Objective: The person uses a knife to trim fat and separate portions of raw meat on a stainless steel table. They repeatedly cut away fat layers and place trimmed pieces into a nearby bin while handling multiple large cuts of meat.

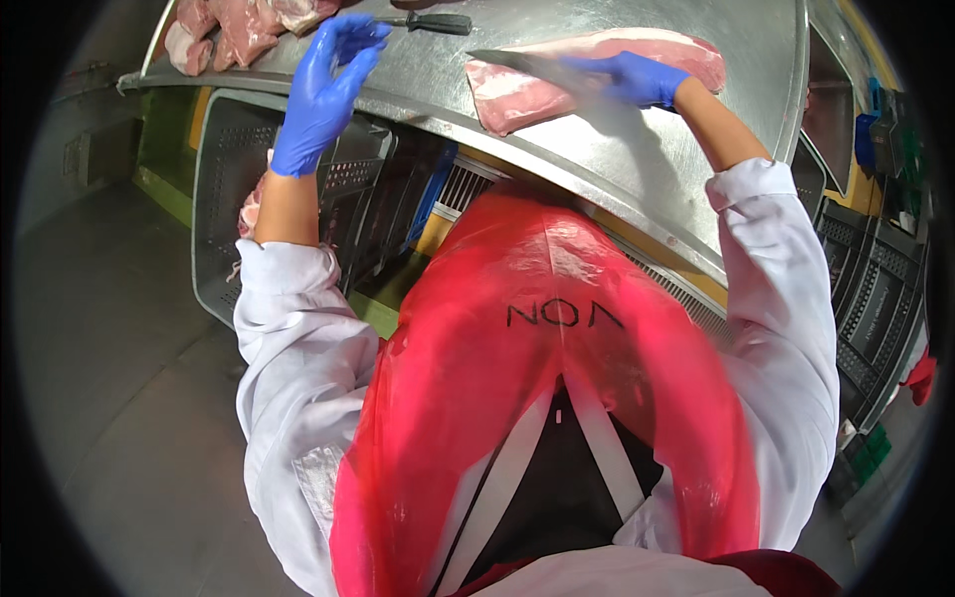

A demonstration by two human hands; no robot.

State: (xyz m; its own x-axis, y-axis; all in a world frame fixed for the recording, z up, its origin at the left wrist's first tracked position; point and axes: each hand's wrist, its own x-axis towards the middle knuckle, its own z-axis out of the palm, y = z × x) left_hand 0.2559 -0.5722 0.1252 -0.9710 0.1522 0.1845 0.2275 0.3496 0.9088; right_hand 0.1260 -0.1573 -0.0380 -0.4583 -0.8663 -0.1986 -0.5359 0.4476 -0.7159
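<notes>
In blue gloves, my left hand (333, 75) is raised near the top of the metal table, its fingers curved and apart with nothing visible in them. Beside its fingertips lies a black-handled tool (438, 22) with a thin shaft. My right hand (637, 82) grips a knife (507, 62), whose blade points left over a long slab of pink meat (512, 104) with white fat along its back edge. The knife's handle is hidden in the fingers. Several raw meat pieces (239, 38) lie at the top left.
The steel table (637, 179) has a raised front edge. Grey perforated crates (224, 149) holding some meat stand below it at left, and more crates (865, 318) stand at right. My red plastic apron (438, 358) is against the table front. Grey floor (129, 348) shows at left.
</notes>
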